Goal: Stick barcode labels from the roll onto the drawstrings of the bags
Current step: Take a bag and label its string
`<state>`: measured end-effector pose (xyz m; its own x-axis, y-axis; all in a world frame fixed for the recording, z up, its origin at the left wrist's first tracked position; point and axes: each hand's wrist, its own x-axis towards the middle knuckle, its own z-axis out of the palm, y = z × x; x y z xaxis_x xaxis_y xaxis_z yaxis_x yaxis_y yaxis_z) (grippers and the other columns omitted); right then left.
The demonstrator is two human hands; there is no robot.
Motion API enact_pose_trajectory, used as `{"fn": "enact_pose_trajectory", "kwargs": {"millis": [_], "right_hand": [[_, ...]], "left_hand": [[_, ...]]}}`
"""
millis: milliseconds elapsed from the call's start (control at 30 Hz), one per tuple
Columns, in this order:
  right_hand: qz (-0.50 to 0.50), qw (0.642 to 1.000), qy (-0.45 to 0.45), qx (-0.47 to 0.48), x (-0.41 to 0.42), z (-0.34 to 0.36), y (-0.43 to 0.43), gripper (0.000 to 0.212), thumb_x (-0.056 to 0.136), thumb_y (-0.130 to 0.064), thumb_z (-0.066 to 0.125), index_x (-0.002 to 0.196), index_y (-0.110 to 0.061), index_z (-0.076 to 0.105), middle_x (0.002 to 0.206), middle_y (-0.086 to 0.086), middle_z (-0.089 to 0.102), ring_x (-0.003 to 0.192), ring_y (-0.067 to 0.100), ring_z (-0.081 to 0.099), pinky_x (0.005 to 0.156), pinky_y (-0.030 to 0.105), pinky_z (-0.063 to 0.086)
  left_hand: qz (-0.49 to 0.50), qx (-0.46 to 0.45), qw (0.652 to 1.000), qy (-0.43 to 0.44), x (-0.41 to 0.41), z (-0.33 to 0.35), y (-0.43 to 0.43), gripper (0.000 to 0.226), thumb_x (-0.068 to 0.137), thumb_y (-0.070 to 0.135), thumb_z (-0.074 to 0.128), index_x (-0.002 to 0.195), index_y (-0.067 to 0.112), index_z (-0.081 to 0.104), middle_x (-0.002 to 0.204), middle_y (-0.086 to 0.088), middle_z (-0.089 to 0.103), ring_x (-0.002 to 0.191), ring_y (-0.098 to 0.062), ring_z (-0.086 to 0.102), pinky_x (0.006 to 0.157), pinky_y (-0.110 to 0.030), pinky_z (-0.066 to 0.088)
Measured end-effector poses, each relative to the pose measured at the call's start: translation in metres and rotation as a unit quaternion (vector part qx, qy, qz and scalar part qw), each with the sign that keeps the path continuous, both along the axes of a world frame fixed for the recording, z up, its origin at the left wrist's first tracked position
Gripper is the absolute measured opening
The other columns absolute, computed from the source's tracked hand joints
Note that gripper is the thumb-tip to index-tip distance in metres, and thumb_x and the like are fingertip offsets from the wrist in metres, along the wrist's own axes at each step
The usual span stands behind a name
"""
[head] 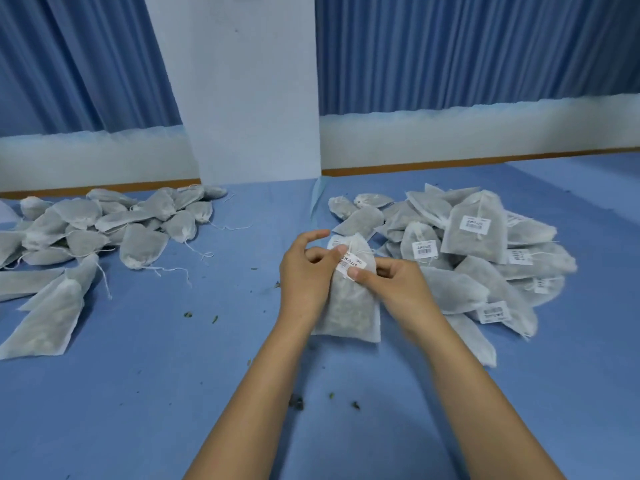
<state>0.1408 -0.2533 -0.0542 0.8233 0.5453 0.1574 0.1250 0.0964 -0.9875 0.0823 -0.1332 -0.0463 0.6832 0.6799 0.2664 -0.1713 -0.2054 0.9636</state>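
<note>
A white mesh drawstring bag (349,311) filled with dried herbs lies on the blue table between my hands. A white barcode label (349,264) sits at its neck, over the drawstring. My left hand (304,268) pinches the label's upper end with thumb and finger, its other fingers raised. My right hand (398,282) pinches the label's lower end with the thumb on top. The label roll is not in view.
A heap of unlabelled bags (104,230) with loose strings covers the left of the table. On the right lies a pile of bags bearing barcode labels (485,244). Green herb crumbs (298,401) dot the blue tabletop (173,375). A white pillar and blue curtains stand behind.
</note>
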Motion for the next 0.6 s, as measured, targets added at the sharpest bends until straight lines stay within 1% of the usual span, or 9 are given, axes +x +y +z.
{"fn": "enact_pose_trajectory", "kwargs": {"millis": [100, 133, 200, 300, 400, 433, 500, 533, 600], "right_hand": [[-0.056, 0.998, 0.022, 0.032, 0.011, 0.004, -0.03, 0.013, 0.082, -0.01, 0.071, 0.085, 0.003, 0.072, 0.088, 0.021, 0.072, 0.089, 0.037, 0.069, 0.081, 0.049, 0.054], [-0.075, 0.995, 0.033, 0.049, 0.014, 0.004, -0.039, 0.017, 0.083, -0.009, 0.07, 0.085, 0.007, 0.07, 0.088, 0.025, 0.071, 0.085, 0.036, 0.069, 0.078, 0.048, 0.055], [-0.106, 0.993, 0.036, 0.05, 0.019, 0.004, -0.054, 0.023, 0.085, -0.011, 0.069, 0.085, 0.012, 0.066, 0.083, 0.024, 0.07, 0.073, 0.023, 0.067, 0.066, 0.035, 0.055], [-0.042, 0.995, 0.089, 0.012, 0.023, 0.004, -0.073, 0.033, 0.087, -0.024, 0.067, 0.089, 0.009, 0.064, 0.077, 0.013, 0.069, 0.068, 0.016, 0.066, 0.057, 0.022, 0.05], [0.076, 0.987, 0.095, -0.104, 0.023, 0.007, -0.086, 0.02, 0.087, -0.021, 0.067, 0.097, -0.004, 0.066, 0.083, 0.009, 0.072, 0.063, 0.019, 0.065, 0.05, 0.019, 0.046], [0.078, 0.988, 0.099, -0.092, 0.026, 0.009, -0.086, 0.014, 0.087, -0.016, 0.066, 0.094, -0.004, 0.067, 0.08, 0.01, 0.071, 0.058, 0.017, 0.063, 0.049, 0.018, 0.045], [0.014, 0.99, 0.138, 0.026, 0.038, 0.018, -0.081, 0.006, 0.089, -0.006, 0.061, 0.089, -0.001, 0.065, 0.072, 0.008, 0.069, 0.056, 0.013, 0.059, 0.051, 0.017, 0.048], [-0.028, 0.979, 0.171, 0.107, 0.047, 0.026, -0.078, 0.007, 0.09, -0.003, 0.059, 0.09, 0.003, 0.063, 0.074, 0.01, 0.069, 0.061, 0.015, 0.06, 0.057, 0.017, 0.052], [-0.074, 0.936, 0.245, 0.243, 0.065, 0.037, -0.074, 0.011, 0.093, -0.002, 0.055, 0.096, 0.008, 0.06, 0.085, 0.018, 0.067, 0.076, 0.021, 0.065, 0.072, 0.022, 0.057]], "left_hand": [[-0.045, 0.0, 0.996, 0.081, 0.014, 0.002, -0.029, 0.032, 0.088, 0.035, 0.07, 0.115, 0.023, 0.058, 0.078, 0.007, 0.071, 0.078, -0.006, 0.068, 0.071, -0.02, 0.052], [-0.07, 0.021, 0.989, 0.132, 0.017, 0.001, -0.038, 0.038, 0.086, 0.043, 0.069, 0.116, 0.023, 0.057, 0.087, 0.005, 0.071, 0.085, -0.009, 0.068, 0.075, -0.023, 0.053], [-0.099, 0.045, 0.977, 0.181, 0.023, -0.002, -0.051, 0.041, 0.084, 0.046, 0.07, 0.114, 0.02, 0.061, 0.099, 0.002, 0.07, 0.09, -0.013, 0.067, 0.076, -0.022, 0.053], [-0.058, 0.017, 0.989, 0.137, 0.03, -0.001, -0.063, 0.028, 0.085, 0.036, 0.071, 0.105, 0.018, 0.063, 0.094, 0.0, 0.069, 0.084, -0.012, 0.066, 0.065, -0.015, 0.05], [0.005, 0.026, 0.993, 0.114, 0.042, 0.004, -0.069, 0.028, 0.086, 0.037, 0.07, 0.104, 0.016, 0.063, 0.095, 0.0, 0.068, 0.09, -0.018, 0.065, 0.07, -0.02, 0.048], [-0.007, 0.009, 0.994, 0.109, 0.047, 0.008, -0.07, 0.032, 0.087, 0.039, 0.069, 0.108, 0.015, 0.063, 0.1, 0.0, 0.069, 0.094, -0.018, 0.065, 0.075, -0.02, 0.049], [-0.125, -0.095, 0.984, 0.079, 0.056, 0.018, -0.072, 0.051, 0.091, 0.042, 0.064, 0.129, 0.01, 0.055, 0.121, -0.009, 0.066, 0.108, -0.021, 0.065, 0.096, -0.03, 0.05], [-0.181, -0.143, 0.971, 0.057, 0.061, 0.022, -0.073, 0.061, 0.091, 0.043, 0.063, 0.138, 0.008, 0.047, 0.13, -0.013, 0.062, 0.112, -0.02, 0.064, 0.104, -0.036, 0.046], [-0.217, -0.153, 0.962, 0.062, 0.067, 0.027, -0.075, 0.078, 0.089, 0.042, 0.067, 0.15, 0.01, 0.03, 0.14, -0.012, 0.053, 0.118, -0.021, 0.061, 0.11, -0.039, 0.042]]}}
